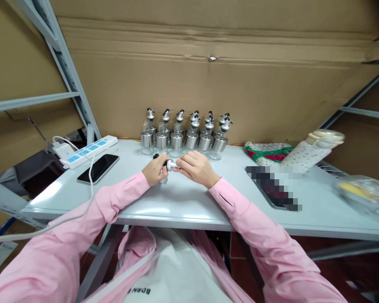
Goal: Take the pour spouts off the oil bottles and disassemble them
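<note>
My left hand (pixel 157 169) is closed around a pourer spout (pixel 170 165) with a silver collar and black parts, held sideways just above the table. The fingertips of my right hand (pixel 197 167) pinch the thin end of the same spout; the exact contact is partly hidden. A small clear or silvery piece (pixel 164 181) shows under my left hand, too covered to name. Beyond my hands stand glass bottles (pixel 176 143) with steel sleeves, in two rows. Several carry silver spouts with black levers (pixel 195 120). Three at the front left have bare glass necks.
On the left of the table (pixel 139 206) lie a power strip (pixel 91 150), a phone (pixel 98 168) and a white cable (pixel 91 185). To the right are a dark phone (pixel 268 187), a patterned cloth (pixel 265 152), a dotted tumbler (pixel 309 149) and a plastic-wrapped item (pixel 363 191). Cardboard (pixel 208 84) stands behind.
</note>
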A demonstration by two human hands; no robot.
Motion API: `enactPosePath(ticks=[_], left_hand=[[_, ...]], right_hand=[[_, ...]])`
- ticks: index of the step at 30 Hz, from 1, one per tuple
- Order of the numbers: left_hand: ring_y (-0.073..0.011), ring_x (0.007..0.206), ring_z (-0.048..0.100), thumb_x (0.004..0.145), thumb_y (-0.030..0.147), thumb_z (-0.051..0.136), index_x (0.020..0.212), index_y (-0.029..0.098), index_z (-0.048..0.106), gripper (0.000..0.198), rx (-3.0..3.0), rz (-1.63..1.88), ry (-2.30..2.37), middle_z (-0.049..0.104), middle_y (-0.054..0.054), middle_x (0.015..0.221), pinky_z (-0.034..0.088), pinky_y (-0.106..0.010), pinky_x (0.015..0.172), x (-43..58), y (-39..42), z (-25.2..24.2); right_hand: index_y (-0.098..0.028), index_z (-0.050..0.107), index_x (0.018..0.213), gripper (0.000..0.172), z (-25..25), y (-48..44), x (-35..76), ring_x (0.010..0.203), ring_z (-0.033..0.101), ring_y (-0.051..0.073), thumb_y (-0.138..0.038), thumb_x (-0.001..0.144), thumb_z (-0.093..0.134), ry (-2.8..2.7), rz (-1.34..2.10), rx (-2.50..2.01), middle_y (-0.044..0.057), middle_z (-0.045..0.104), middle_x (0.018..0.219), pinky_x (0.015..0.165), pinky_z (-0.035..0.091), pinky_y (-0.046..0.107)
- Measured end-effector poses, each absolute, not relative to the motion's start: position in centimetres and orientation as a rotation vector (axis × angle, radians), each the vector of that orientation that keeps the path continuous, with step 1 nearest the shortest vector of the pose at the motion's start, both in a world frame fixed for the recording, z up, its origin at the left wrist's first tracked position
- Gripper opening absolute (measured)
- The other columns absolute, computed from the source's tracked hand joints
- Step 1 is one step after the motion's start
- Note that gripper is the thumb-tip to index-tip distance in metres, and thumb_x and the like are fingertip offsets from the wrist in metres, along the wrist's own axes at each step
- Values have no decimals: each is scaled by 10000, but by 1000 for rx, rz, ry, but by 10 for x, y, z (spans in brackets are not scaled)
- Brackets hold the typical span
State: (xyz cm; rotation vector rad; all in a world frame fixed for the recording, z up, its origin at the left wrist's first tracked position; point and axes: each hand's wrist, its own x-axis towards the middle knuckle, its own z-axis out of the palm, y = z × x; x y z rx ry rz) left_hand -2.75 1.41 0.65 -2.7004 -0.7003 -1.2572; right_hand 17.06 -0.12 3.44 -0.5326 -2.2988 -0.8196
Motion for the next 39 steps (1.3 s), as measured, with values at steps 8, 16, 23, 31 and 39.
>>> enactPosePath(ticks=[8,16,23,31,39], left_hand=[[-137,654,451,919,459,169,799,182,412,387,-2827,-1387,-772,436,-17,732,405,-270,630,-30,13,8],[-129,635,462,884,459,367,836,189,370,274,-2745,-1414,-542,462,-9,740,421,-263,608,-32,18,4],[-138,669,496,912,318,302,939,176,400,174,-2644,-1405,-435,531,-52,821,434,-290,643,-33,16,7],[-148,673,512,916,260,249,915,169,450,221,-2580,-1359,-458,583,-55,777,422,-296,654,-33,12,10],[-140,672,511,919,245,269,900,173,459,203,-2581,-1350,-427,574,-38,748,421,-279,665,-33,12,10]], right_hand=[[-159,596,959,191,28,4,174,704,512,139,-292,884,480,-2216,-811,-498,46,641,788,630,369,269],[-160,605,963,171,28,6,174,719,526,142,-250,878,487,-2149,-770,-490,56,645,814,647,402,267],[-145,614,980,196,29,6,175,704,518,144,-253,877,488,-2161,-746,-499,52,643,786,632,396,268],[-144,601,1009,227,28,7,174,721,523,154,-252,901,434,-2224,-691,-573,58,650,816,651,399,276],[-136,579,1027,235,28,6,173,729,524,159,-229,914,395,-2237,-672,-597,66,647,831,660,403,278]])
